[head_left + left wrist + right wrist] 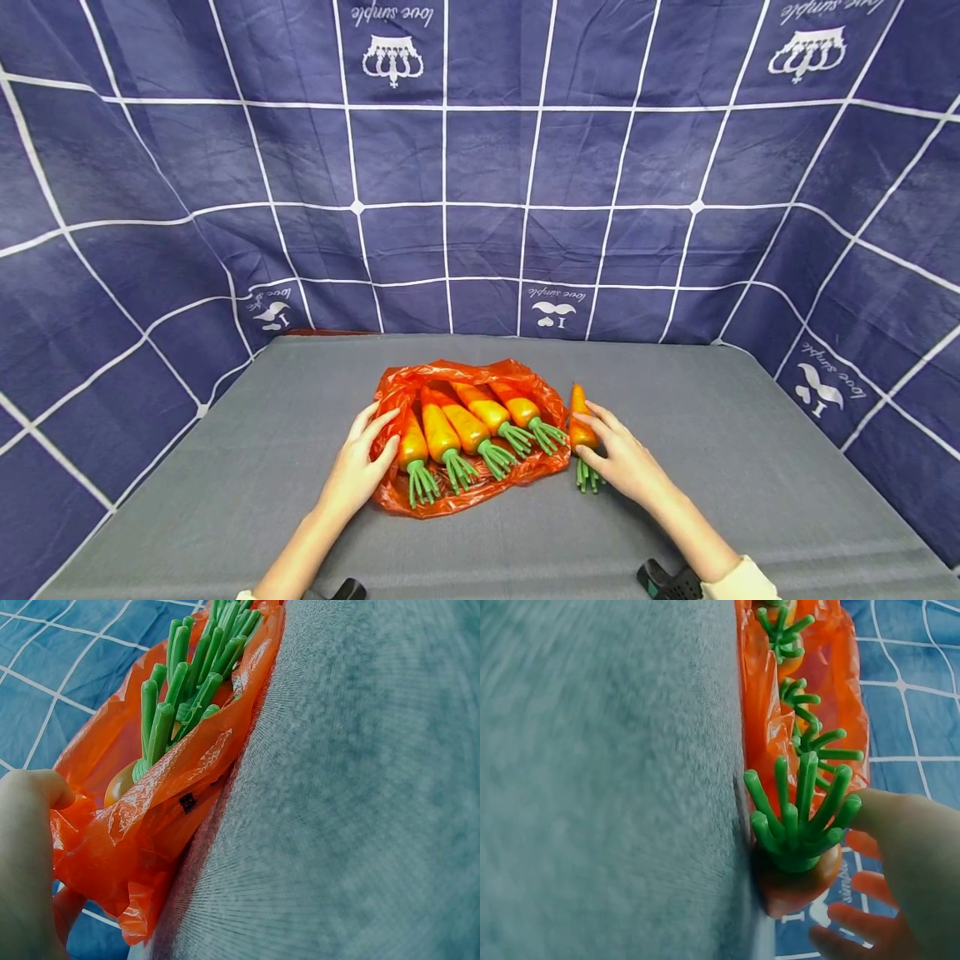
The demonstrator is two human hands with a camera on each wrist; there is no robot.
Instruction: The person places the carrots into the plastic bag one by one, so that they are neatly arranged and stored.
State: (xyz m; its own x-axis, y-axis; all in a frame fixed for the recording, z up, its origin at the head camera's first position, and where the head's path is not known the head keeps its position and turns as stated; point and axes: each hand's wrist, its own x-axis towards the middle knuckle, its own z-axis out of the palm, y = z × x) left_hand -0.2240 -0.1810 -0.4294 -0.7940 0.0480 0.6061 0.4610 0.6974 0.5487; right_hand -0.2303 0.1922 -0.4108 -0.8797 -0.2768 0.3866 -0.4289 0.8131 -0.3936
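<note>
A thin red-orange plastic bag (420,507) lies spread on the table, its mouth facing me. Several orange carrots (441,429) with green stem tufts rest side by side inside. My left hand (356,467) holds the bag's left edge, thumb on the near side and fingers on the far side. One more carrot (582,432) lies outside, just right of the bag, tuft toward me. Over it is my right hand (626,458), fingers spread and loosely bent beside its body; in the right wrist view the thumb is by the green stems (806,802).
The grey cloth-covered table (750,467) extends to both sides of the bag. A blue curtain (487,242) with white grid lines hangs behind and around it. Dark wrist devices (667,579) show at the near edge.
</note>
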